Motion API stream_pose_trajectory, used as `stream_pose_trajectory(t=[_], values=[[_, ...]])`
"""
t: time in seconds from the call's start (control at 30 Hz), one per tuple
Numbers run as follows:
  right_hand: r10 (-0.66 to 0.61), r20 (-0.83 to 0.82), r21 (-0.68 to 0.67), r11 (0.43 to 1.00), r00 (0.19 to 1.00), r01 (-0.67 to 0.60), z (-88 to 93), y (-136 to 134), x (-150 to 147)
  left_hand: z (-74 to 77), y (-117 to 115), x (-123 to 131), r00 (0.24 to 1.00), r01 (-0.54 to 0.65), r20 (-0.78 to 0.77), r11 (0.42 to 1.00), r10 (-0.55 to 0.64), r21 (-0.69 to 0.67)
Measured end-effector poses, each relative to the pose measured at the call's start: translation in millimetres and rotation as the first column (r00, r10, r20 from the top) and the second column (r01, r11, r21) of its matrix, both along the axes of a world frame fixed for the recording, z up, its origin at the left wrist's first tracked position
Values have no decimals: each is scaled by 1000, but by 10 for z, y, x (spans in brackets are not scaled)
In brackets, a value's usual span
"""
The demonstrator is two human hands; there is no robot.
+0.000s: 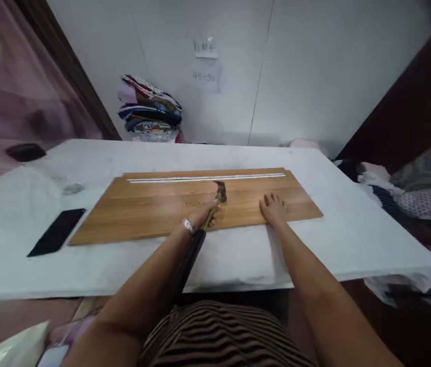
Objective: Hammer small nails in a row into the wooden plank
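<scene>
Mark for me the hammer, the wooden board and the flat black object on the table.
Hammer (194,250): head view, on its black handle.
Wooden board (240,207): head view, on bare wood near its middle.
Flat black object (57,233): head view, on the middle of its upper face.

Wears a shiny, silver-coloured band (188,225) on the left wrist (194,220), just behind the fingers (212,221) of the left hand (204,213). Catches light along the band; too blurred to make out links or markings. Bare from the fingers (275,197) of the right hand (274,208) back along the right forearm (309,270); likewise bare behind the band, along the left forearm (142,280). Tapers toward the fingers on both sides, widening further back. Wears a striped top (215,331), well behind both sets of fingers and between the forearms. Shows dark stripes alternating with thinner tan ones, bowed across a rounded front. Cannot make out weave or fastenings.
</scene>
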State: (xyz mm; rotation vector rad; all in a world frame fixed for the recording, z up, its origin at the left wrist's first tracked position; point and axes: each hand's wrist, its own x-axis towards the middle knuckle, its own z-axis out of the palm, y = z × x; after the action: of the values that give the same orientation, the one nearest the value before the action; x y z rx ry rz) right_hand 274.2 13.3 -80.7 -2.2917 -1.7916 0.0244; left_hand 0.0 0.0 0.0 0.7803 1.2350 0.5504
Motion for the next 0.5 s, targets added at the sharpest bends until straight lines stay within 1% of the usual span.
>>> stream_pose_trajectory(t=[0.13, 0.23, 0.5], values=[[-5, 2, -33, 999, 1000, 6, 7, 25, -3, -2, -6, -1, 1000, -3, -10, 1000, 3, -8], [-10, -10, -42, 999, 1000, 10, 0, 30, 2, 8, -4, -5, 1000, -9, 11, 1000, 9, -2], [-20, -31, -24, 1000, 999, 19, -1, 19, -4, -8, 0, -12, 1000, -20, 23, 1000, 20, -24]])
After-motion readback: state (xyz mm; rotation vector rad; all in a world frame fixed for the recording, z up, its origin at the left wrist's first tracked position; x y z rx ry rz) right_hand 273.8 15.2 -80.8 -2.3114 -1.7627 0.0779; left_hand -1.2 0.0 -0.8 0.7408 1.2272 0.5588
